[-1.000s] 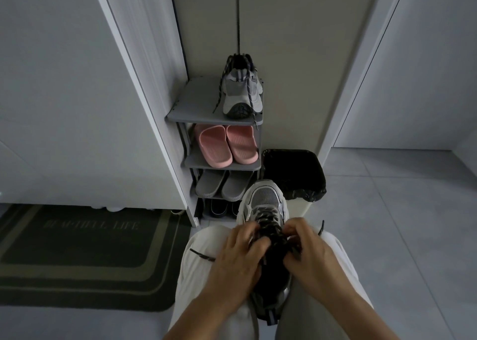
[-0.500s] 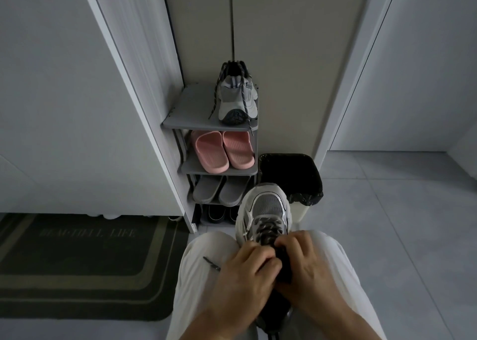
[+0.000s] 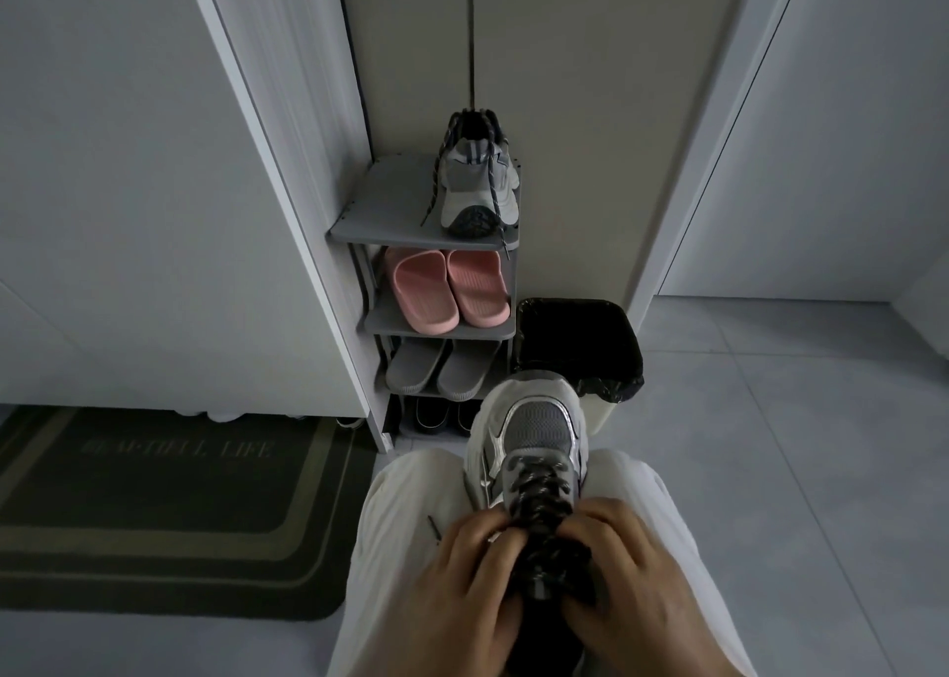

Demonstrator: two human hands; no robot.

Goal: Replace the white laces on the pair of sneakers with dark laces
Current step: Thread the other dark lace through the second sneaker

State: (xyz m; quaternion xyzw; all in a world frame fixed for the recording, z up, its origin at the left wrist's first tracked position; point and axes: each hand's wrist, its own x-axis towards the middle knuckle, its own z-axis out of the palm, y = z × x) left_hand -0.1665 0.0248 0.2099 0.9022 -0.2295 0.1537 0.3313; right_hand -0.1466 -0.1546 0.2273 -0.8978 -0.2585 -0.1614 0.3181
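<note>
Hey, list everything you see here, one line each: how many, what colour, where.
lap sneaker: one, grey and white with dark laces, on the person's lap
shelf sneaker: one, grey and white, dark laces dangling, rack's top shelf
shoe rack: one, grey, against the wall
pink slippers: one pair, second shelf
grey slippers: one pair, third shelf
dark shoes: one pair, bottom shelf, partly hidden
bin: one, pale with black liner, floor right of rack
doormat: one, dark with paler stripes, floor at left
trousers: one pair, pale, on the person's legs
left hand: gripping the lap sneaker at its laces
right hand: likewise, opposite side
</note>
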